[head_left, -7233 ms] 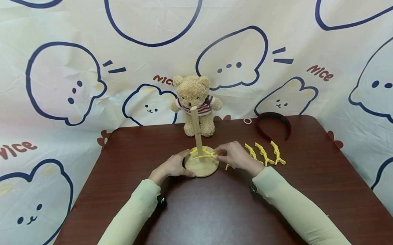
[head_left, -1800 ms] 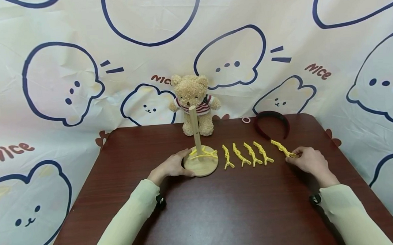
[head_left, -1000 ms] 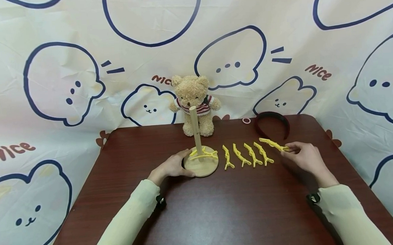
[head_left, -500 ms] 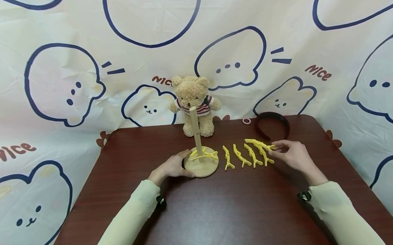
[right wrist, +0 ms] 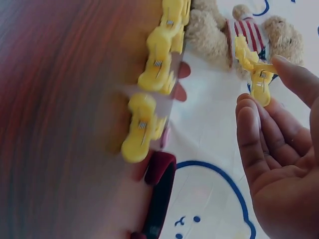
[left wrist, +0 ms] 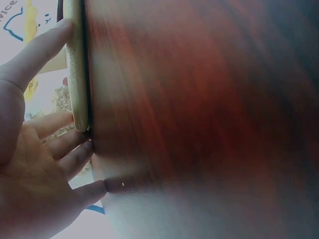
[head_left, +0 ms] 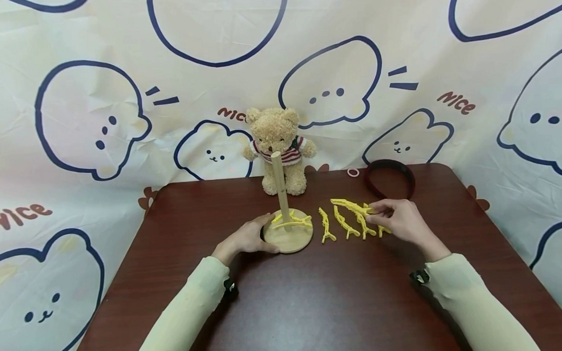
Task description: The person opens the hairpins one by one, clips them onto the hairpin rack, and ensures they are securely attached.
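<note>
My left hand [head_left: 248, 237] grips the left rim of the round base [head_left: 291, 243] of a wooden stand, thumb in front and fingers behind; the left wrist view shows this rim [left wrist: 77, 74] edge-on. At the foot of its upright post [head_left: 280, 188], a yellow hair clip [head_left: 292, 224] has one arm in front and one behind. My right hand [head_left: 403, 220] pinches another yellow hair clip [head_left: 345, 203] by its forked end, its long end pointing left. In the right wrist view, thumb and fingers press that clip [right wrist: 260, 82]. Below it lies a row of several similar clips [head_left: 326, 227], partly overlapped.
Behind the stand a teddy bear [head_left: 274, 131] in a striped shirt stands at the table's back edge. A dark red headband [head_left: 389, 164] lies at the back right, beside a small pink ring [head_left: 353, 173]. A printed cloth [head_left: 115, 41] hangs behind the brown table [head_left: 287, 311].
My right hand was at the stand's clip, then took the rightmost clip off the table's right side. It has carried it leftward over the row. My left hand has stayed on the base.
</note>
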